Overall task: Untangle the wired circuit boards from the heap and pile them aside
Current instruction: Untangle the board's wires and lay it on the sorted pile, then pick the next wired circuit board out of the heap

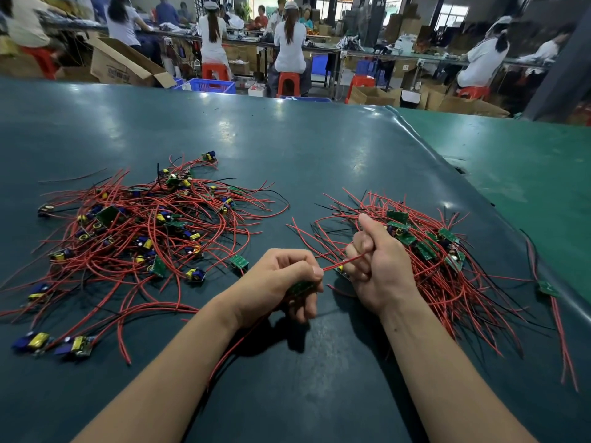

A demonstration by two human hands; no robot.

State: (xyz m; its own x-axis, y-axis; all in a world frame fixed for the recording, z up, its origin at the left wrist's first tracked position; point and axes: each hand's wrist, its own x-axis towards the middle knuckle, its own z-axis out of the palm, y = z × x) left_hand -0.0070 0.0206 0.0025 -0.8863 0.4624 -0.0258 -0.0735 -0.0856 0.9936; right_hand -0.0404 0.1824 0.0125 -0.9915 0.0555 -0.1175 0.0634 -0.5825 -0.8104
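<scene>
A tangled heap of small circuit boards with red and black wires (140, 225) spreads over the left of the dark green table (319, 148). A neater pile of green boards with red wires (425, 247) lies on the right. My left hand (281, 282) grips a green circuit board (299, 287) in its curled fingers. A red wire (335, 266) runs taut from that hand to my right hand (374, 260), which pinches it in a fist with the thumb raised. My right hand sits over the near left edge of the right pile.
Two loose boards with yellow and blue parts (54, 343) lie at the near left. One board with red wires (548, 289) hangs at the table's right edge. A lighter green surface (527, 161) adjoins on the right. Seated workers on red stools (287, 81) and cardboard boxes fill the background.
</scene>
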